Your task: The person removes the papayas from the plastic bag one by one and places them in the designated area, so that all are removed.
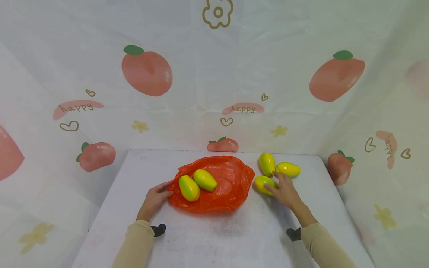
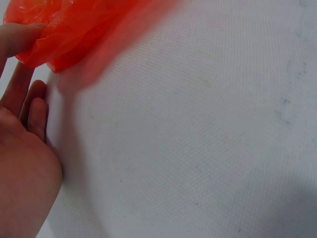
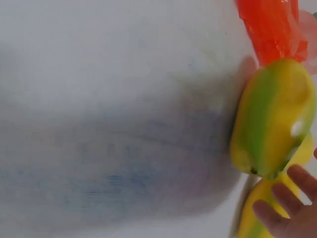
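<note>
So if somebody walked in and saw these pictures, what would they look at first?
Probably the shiny red plastic bag in the middle of the white table, with two yellow-green fruits bright against it and the left hand holding its left edge. Next, perhaps, three more fruits right of the bag, by the right hand. Big painted fruits on the white backdrop behind catch the eye too.
</note>
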Motion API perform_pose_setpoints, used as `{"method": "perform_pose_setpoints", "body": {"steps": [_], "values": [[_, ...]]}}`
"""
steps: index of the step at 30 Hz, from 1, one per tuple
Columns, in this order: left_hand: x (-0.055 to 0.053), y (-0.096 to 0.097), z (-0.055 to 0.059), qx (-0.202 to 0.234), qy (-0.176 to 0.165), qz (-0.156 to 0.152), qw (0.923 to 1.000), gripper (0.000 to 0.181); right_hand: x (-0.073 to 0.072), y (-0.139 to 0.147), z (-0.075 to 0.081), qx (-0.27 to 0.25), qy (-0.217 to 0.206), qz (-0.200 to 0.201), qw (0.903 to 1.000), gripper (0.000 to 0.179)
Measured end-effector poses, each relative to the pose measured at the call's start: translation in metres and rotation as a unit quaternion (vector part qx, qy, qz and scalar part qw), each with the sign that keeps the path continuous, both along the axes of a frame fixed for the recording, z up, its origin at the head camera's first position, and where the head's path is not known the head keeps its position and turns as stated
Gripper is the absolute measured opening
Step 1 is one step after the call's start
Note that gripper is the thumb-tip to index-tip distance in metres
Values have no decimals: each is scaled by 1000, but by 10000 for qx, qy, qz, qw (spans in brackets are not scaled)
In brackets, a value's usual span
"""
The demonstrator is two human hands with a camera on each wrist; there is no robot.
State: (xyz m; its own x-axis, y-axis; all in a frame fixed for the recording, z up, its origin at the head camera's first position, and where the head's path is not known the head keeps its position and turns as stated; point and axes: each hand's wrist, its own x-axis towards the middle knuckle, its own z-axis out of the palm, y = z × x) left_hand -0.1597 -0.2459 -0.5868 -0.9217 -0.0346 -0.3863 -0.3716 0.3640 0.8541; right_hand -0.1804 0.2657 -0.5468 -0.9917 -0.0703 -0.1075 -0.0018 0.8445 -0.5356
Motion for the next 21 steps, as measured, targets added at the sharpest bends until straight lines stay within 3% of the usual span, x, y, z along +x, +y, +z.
{"method": "perform_pose_setpoints", "body": {"steps": [13, 21], "values": [[-1, -1, 0, 80, -28, 21, 10000, 52, 0, -10, 11, 1135, 440, 146, 9925, 96], [1, 0, 2, 70, 37, 3, 10000, 52, -2, -18, 13, 1483, 833, 358, 9848, 96]]}}
